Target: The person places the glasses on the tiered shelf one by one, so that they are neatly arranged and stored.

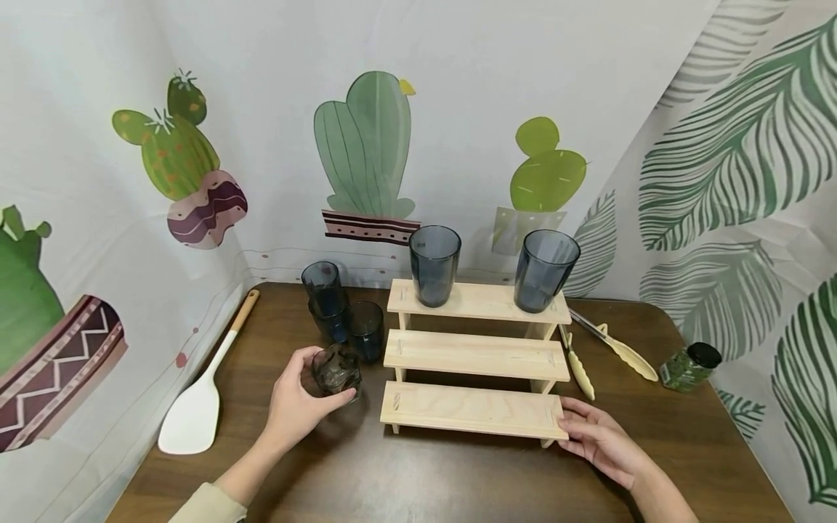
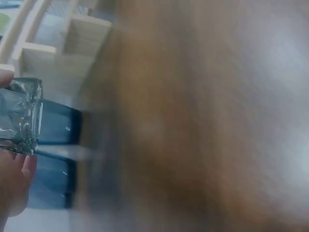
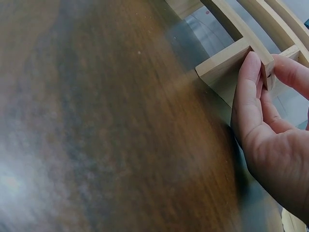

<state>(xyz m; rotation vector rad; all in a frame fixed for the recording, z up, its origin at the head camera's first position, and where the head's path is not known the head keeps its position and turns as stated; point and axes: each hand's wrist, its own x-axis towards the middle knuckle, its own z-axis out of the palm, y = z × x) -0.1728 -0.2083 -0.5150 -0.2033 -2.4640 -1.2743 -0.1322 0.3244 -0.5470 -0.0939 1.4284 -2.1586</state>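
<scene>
My left hand (image 1: pixel 297 396) grips a small clear, wavy-walled drinking glass (image 1: pixel 336 372), thumb on its near side and fingers round the far side. The left wrist view shows the same glass (image 2: pixel 21 116) from the side, with blue glasses behind it. A three-tier wooden stand (image 1: pixel 471 410) stands on the table right of that hand. At the right end of its lowest step, my right hand (image 1: pixel 601 439) pinches the board between thumb and fingers, as the right wrist view also shows on the board's end (image 3: pixel 263 63). Two tall blue-grey glasses (image 1: pixel 434 269) stand apart on the top step.
Dark blue glasses (image 1: pixel 366 330) stand just behind my left hand. A white spatula (image 1: pixel 196 414) with a wooden handle lies at the left. Right of the stand are tongs (image 1: pixel 628 356) with cream tips and a black-lidded green jar (image 1: pixel 689 365). Printed cloth walls border the brown table (image 1: pixel 418 487).
</scene>
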